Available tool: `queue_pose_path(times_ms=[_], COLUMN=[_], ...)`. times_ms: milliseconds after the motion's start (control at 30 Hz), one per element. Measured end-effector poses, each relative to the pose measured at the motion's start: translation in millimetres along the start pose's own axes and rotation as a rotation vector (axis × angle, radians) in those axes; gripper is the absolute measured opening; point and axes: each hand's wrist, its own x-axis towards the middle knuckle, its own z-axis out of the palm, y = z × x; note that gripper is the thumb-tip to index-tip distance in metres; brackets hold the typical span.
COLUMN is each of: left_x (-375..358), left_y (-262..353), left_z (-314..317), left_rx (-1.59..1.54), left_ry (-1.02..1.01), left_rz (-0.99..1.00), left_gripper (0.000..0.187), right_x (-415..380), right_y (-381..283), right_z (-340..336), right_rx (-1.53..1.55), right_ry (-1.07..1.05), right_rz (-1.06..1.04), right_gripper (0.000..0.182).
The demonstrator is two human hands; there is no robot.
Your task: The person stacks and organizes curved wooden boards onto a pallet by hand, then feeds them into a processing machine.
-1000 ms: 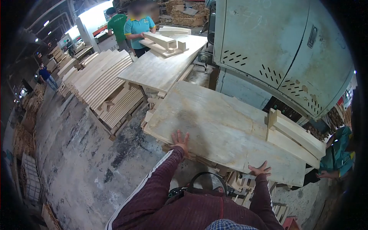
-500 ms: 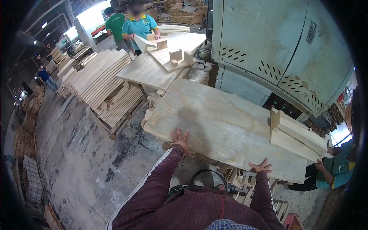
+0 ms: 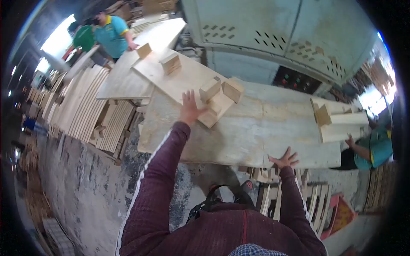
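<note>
My left hand (image 3: 191, 109), fingers spread, reaches over the near edge of a long pale wooden board (image 3: 156, 66). Whether it presses on the board or hovers just above cannot be made out. Wooden blocks stand on that board: one block (image 3: 171, 64) near its middle, and a pair, a left block (image 3: 210, 88) and a right block (image 3: 233, 90), at its near right end. Under the board is a large worn tabletop (image 3: 256, 132). My right hand (image 3: 285, 160) lies with fingers spread at the tabletop's front edge, holding nothing.
A second wooden assembly (image 3: 341, 123) lies at the right end, beside a person (image 3: 376, 147) in a teal shirt. Another person (image 3: 112, 34) stands at the far left table. Stacked boards (image 3: 81, 102) fill the left; a metal cabinet (image 3: 273, 25) stands behind.
The board with blocks has slid from the far table toward me onto the near tabletop. My left hand has moved from the front edge up to it. My right hand stays at the edge.
</note>
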Motion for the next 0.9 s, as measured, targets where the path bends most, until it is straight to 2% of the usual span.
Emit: queue_pose_path(times_ms=[67,133,167,233,333,433,467,500,533,567,600,633,700,733,800,833,867,900], left_x=[35,58,51,25,9,-11,-9,-12,-15,-15,-10,-11,-24,-29,-32,-30,-29,-30], left_y=[20,16,38,92,96,122,124,133,184,200,213,235,283,306,340,354,375,397], left_z=[6,44,47,31,82,134,151,170,142,154,176,189,202,206,228,238,247,254], left_rx=[-0.001,-0.412,-0.421,-0.456,-0.556,-0.531,-0.306,-0.094,-0.450,-0.389,-0.380,-0.283,-0.410,-0.401,-0.420,-0.454,-0.353,-0.252], left_ry=[-0.090,-0.193,-0.250,-0.424,-0.275,-0.244,-0.139,-0.017,-0.415,-0.400,-0.363,-0.337,-0.400,-0.386,-0.420,-0.451,-0.455,-0.456], left_rz=[-0.007,0.127,0.154,-0.123,0.073,0.205,0.331,0.465,0.173,0.131,0.195,0.209,0.200,0.190,0.213,0.241,0.231,0.223], left_gripper=[0.104,0.093,0.093,0.078,0.066,0.063,0.064,0.065,0.069,0.070,0.072,0.073,0.058,0.057,0.055,0.054,0.060,0.066], right_x=[-3,-4,-5,-8,-22,-14,-11,-6,-1,-9,-15,-32,-61,-68,-101,-114,-126,-137], right_y=[-1,-6,-7,-13,-30,-24,-17,-15,-8,2,19,46,92,125,198,237,279,320], right_z=[4,6,7,9,-5,14,17,27,37,39,49,66,91,114,175,185,195,217], right_rx=[0.013,0.032,0.080,0.145,0.180,0.177,0.261,0.499,0.728,0.828,0.878,0.881,0.956,0.973,0.765,0.701,0.635,0.540], right_ry=[0.009,0.016,0.018,0.038,-0.011,0.098,0.250,0.348,0.465,0.413,0.570,0.594,0.531,0.535,0.393,0.283,0.165,0.192], right_rz=[-0.050,-0.071,-0.117,-0.148,-0.048,-0.135,-0.317,-0.415,-0.496,-0.390,-0.351,-0.252,-0.131,-0.072,0.143,0.331,0.513,0.654], right_gripper=[0.150,0.149,0.150,0.148,0.136,0.132,0.125,0.116,0.106,0.099,0.092,0.092,0.087,0.087,0.083,0.083,0.082,0.088])
